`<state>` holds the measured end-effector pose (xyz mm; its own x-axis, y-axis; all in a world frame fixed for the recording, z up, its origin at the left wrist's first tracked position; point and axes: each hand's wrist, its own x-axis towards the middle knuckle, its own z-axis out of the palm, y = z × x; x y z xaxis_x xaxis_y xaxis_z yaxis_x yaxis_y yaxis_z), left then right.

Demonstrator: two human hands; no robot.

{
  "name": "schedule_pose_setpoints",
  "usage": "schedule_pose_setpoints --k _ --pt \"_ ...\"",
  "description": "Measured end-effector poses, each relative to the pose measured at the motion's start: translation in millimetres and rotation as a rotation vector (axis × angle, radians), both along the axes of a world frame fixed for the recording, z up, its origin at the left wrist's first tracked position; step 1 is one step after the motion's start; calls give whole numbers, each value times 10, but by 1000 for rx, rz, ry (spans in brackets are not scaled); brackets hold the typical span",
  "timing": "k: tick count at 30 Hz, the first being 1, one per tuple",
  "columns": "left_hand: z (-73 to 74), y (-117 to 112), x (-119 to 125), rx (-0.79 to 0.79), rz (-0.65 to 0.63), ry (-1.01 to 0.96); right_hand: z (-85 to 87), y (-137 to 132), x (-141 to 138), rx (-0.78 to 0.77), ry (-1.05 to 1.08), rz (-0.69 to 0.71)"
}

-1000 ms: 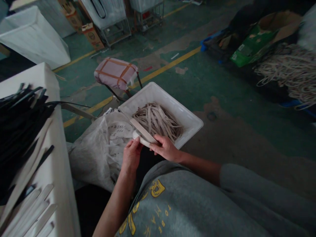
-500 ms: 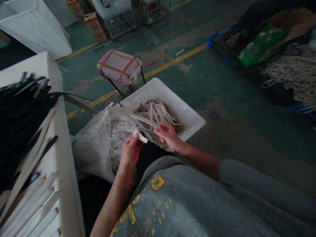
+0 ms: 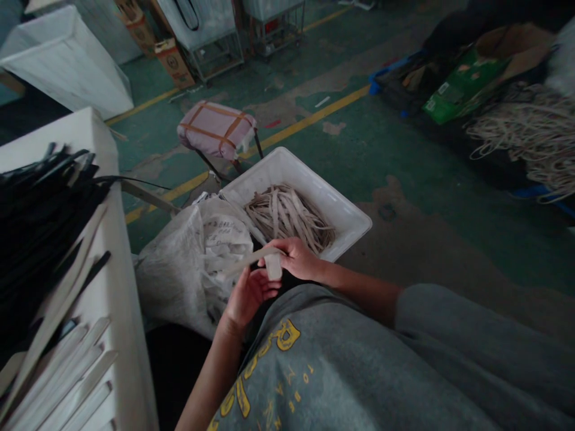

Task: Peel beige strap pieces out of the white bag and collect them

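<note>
The white bin (image 3: pixel 348 216) stands just beyond the right hand (image 3: pixel 299 258), and the bulging plastic bag (image 3: pixel 175 269) presses against the bin's left wall, close beside the left hand (image 3: pixel 247 294). The pale strip (image 3: pixel 245 259) gripped in the right hand juts out over the bag. Further left the surface (image 3: pixel 123 287) edge blocks passage, while the bare floor (image 3: pixel 426 239) right of the bin lies open.

1. A pale, flat strip (image 3: pixel 251 258) is lying nearly level and tilting slightly up to the right. Its right end is sitting pinched in the fingers of the right hand (image 3: pixel 297 257), while its left end is reaching out over a white sack. It is staying straight, unbent.
2. A small white piece (image 3: pixel 273 267), short and blunt, is hanging just under the strip's right end. It is sitting just above the cupped left hand (image 3: pixel 248 294), close to that hand's fingertips.
</note>
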<state>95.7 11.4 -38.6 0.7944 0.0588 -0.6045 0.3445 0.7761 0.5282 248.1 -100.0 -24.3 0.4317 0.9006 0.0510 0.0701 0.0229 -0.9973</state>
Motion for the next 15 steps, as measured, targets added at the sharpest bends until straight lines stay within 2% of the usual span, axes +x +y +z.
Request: schedule_pose_setpoints --k 1,3,5,7,9,11,14,15 --pt "-32 -32 65 -65 4 29 81 -32 -8 -28 133 94" --pt "-57 -82 248 -159 47 76 234 -117 -15 -70 363 391" --pt "-17 -72 465 -211 162 100 331 -235 1 -123 512 652" --pt "85 33 665 -208 330 113 345 -385 56 -207 593 751" --pt "237 220 807 -170 498 82 282 -557 155 -318 610 688" --pt "422 443 877 -125 641 2 171 -725 277 -440 561 530" --pt "706 740 862 -33 806 -165 -11 -924 429 -609 444 275" --pt "791 817 832 21 843 -226 -64 -969 459 -642 417 227"
